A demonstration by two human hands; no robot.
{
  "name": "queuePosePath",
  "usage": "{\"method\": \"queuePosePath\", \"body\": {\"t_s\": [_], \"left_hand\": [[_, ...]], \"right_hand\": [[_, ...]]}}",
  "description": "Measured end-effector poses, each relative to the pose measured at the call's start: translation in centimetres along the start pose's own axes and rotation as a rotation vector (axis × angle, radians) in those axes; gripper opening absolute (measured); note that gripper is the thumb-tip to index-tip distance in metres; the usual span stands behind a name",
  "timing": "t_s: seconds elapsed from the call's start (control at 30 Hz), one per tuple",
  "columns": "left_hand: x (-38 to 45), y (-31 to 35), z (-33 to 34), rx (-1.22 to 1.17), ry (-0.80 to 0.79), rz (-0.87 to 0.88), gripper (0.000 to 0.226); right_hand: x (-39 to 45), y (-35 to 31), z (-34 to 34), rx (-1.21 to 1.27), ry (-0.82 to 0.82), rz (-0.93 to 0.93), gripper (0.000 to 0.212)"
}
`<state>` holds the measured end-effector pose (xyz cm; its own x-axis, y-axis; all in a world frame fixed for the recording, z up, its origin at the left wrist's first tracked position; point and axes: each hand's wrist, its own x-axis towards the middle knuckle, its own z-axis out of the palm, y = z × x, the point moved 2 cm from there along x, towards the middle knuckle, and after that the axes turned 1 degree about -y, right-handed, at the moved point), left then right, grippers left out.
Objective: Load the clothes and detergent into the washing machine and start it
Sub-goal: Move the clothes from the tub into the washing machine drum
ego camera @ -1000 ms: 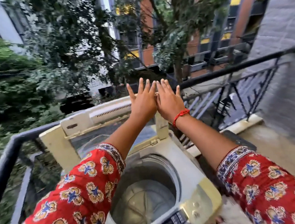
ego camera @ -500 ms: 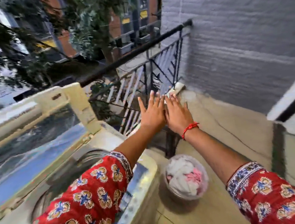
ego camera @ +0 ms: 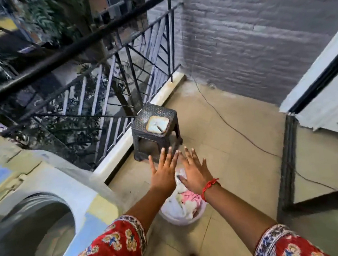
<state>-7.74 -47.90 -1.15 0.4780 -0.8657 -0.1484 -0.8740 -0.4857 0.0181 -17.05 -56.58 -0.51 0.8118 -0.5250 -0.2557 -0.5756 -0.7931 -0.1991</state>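
Below, crumpled clothes in round tub

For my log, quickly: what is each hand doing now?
Left hand: open, fingers spread, holding nothing.
Right hand: open, fingers spread, holding nothing.

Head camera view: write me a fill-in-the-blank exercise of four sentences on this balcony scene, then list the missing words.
1. The round white plastic basket of clothes stands on the ____.
2. The red thread bracelet is worn on the ____ wrist.
3. The square pale dish rests on top of the dark woven plastic ____.
4. Both hands, left and right, are open and hold ____.

Missing words: floor; right; stool; nothing
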Motion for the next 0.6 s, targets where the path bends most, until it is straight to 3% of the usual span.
{"method": "queuePosePath", "body": {"t_s": [0.17,0.23,0.33,0.47,0.6], "left_hand": [[2.2,-1.4,7.5,0.059,-0.236,-0.040,0.100],[3.5,-2.1,10.9,0.080,-0.254,-0.039,0.096],[5.4,-2.6,16.4,0.068,-0.279,-0.048,0.088],[7.2,-2.6,24.7,0.082,-0.384,0.077,0.107],[8.9,-3.0,34.3,0.143,-0.291,0.219,0.081]], "right_hand": [[1.6,3.1,7.3,-0.072,-0.253,-0.032,0.122],[2.6,3.8,10.6,-0.071,-0.297,-0.035,0.132],[4.8,5.0,15.5,-0.031,-0.335,-0.029,0.137],[8.1,5.8,24.3,0.021,-0.439,0.033,0.147],[10.6,7.1,33.6,0.031,-0.499,0.131,0.154]]}}
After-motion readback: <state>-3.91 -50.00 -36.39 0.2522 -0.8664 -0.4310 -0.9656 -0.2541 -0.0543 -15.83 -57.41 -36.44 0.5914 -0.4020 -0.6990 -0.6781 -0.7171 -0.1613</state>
